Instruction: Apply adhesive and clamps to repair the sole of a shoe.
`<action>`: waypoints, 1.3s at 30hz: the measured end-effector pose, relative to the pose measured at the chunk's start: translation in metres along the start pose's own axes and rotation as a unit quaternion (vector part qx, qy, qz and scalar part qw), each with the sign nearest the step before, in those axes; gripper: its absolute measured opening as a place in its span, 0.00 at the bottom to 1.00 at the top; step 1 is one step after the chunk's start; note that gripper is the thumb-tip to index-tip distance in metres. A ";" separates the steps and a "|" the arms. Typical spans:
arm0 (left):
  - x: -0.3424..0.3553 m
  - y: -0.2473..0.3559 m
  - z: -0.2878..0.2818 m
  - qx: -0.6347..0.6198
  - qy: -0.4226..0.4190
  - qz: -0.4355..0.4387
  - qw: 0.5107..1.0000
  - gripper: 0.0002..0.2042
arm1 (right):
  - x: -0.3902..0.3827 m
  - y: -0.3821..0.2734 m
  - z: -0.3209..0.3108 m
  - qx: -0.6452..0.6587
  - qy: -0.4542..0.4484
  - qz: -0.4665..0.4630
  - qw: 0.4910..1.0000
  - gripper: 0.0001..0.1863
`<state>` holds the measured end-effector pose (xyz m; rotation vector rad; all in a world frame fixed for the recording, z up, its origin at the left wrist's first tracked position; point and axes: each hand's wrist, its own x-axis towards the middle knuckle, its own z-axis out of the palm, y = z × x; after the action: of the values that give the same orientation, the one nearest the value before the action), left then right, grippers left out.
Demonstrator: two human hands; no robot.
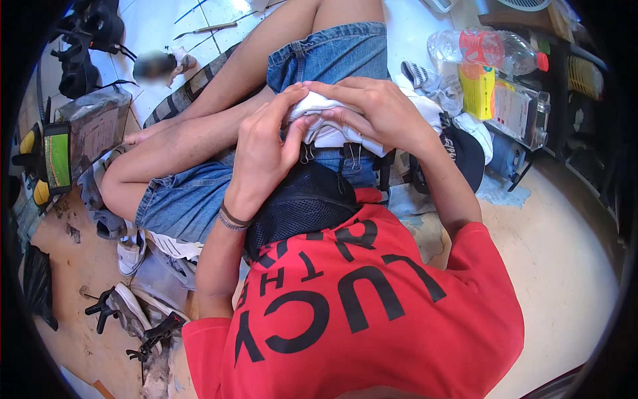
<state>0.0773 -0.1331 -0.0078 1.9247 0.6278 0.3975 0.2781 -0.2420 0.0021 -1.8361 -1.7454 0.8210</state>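
Over my lap, my left hand [279, 133] and my right hand [372, 113] both grip a white item [312, 105], layered like folded fabric or a shoe part; I cannot make out which. My left thumb presses on its left end and my right fingers curl over its top. Several metal-handled black binder clips [352, 159] hang along its lower edge above my denim shorts [183, 203]. A black mesh pouch [299, 203] lies below it against my red shirt.
Right: a plastic bottle [505, 52], yellow box [477, 93], clear container [515, 113] and black cap [458, 163]. Left: black shoes [76, 70], packages [58, 156]. Lower left: sneakers [136, 312] and black clamps [100, 309]. Thin tools [206, 30] lie on the tiled floor [133, 30].
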 end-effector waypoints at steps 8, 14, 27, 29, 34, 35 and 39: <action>-0.002 -0.006 -0.001 0.017 -0.005 -0.026 0.999 0.18 | 0.007 0.006 -0.001 0.028 0.001 -0.014 0.999 0.24; 0.004 -0.009 -0.007 -0.083 -0.035 -0.126 0.988 0.26 | 0.003 0.001 -0.007 0.026 -0.024 -0.005 0.999 0.23; 0.017 -0.026 0.002 -0.180 -0.076 -0.096 0.976 0.20 | 0.012 0.004 -0.034 0.048 -0.120 0.018 0.991 0.26; 0.024 -0.032 0.000 -0.155 -0.113 -0.104 0.976 0.21 | 0.035 0.006 -0.064 0.031 -0.131 -0.022 0.991 0.26; 0.039 -0.031 -0.006 -0.174 -0.159 -0.138 0.962 0.19 | 0.156 0.061 -0.154 0.014 0.109 -0.006 0.994 0.22; 0.039 -0.034 -0.008 -0.179 -0.158 -0.142 0.961 0.19 | 0.188 0.077 -0.177 -0.024 0.112 0.049 0.992 0.26; 0.047 -0.042 -0.007 -0.169 -0.162 -0.124 0.964 0.20 | 0.284 0.213 -0.234 -0.220 0.204 0.295 0.907 0.44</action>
<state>0.1010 -0.0865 -0.0430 1.5169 0.5358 0.0223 0.5969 0.0392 -0.0093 -2.6724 -1.1688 0.1889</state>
